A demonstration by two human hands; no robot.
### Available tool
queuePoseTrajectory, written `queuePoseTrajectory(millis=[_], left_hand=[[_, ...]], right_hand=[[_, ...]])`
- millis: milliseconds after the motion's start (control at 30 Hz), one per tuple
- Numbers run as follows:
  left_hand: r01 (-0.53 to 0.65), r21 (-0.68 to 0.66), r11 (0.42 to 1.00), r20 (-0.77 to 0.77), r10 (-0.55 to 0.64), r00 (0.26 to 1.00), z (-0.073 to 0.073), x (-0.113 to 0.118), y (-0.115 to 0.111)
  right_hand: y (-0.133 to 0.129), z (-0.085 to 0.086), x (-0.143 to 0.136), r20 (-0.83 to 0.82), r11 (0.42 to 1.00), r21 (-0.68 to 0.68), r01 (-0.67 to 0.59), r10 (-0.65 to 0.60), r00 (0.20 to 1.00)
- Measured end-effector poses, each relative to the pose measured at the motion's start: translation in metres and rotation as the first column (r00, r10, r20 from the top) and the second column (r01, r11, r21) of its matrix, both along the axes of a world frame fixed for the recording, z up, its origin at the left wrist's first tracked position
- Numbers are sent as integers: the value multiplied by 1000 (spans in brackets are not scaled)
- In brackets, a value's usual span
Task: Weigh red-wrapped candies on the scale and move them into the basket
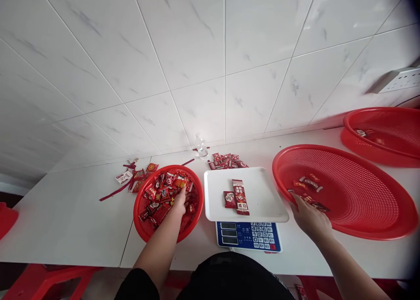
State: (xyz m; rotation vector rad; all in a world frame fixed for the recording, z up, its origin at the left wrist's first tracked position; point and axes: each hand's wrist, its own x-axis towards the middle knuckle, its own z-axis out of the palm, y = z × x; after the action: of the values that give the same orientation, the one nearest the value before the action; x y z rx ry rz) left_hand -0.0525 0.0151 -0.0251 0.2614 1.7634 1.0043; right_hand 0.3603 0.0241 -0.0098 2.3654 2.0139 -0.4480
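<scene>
My left hand [181, 200] reaches into a small round red basket [139, 223] heaped with wrapped red sweets [160, 193]. Its fingers look apart and touch the sweets, though some fingertips are hidden. My right hand [311, 219] is closed on the near left rim of a large red basket [367, 204], which has a few wrapped snacks [308, 183] at its bottom. Between the hands stands a blue digital scale [244, 237] with a white tray [264, 195] on top. On the tray lie a long red packet [241, 197] and a small red packet [229, 199], side by side.
Several red packets [226, 161] lie behind the scale. A clear bottle [201, 147] stands by the tiled wall [197, 72]. More sweets [139, 175], dark red ribbon [114, 194] and a white card [124, 177] lie left. Another red basket [370, 147] stands far right, below a power strip [398, 79].
</scene>
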Motion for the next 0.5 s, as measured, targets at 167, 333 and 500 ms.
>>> queuePoseTrajectory(millis=[167, 333, 500], left_hand=[[-138, -36, 990, 147, 142, 979, 6, 0, 17], [-206, -5, 979, 199, 203, 959, 12, 6, 18], [-189, 55, 981, 193, 175, 966, 20, 12, 3]], right_hand=[[0, 3, -1, -2, 1000, -11, -6, 6, 1000], [0, 2, 0, 7, 1000, 9, -14, 14, 1000], [-1, 3, -1, 10, 1000, 20, -15, 14, 1000]])
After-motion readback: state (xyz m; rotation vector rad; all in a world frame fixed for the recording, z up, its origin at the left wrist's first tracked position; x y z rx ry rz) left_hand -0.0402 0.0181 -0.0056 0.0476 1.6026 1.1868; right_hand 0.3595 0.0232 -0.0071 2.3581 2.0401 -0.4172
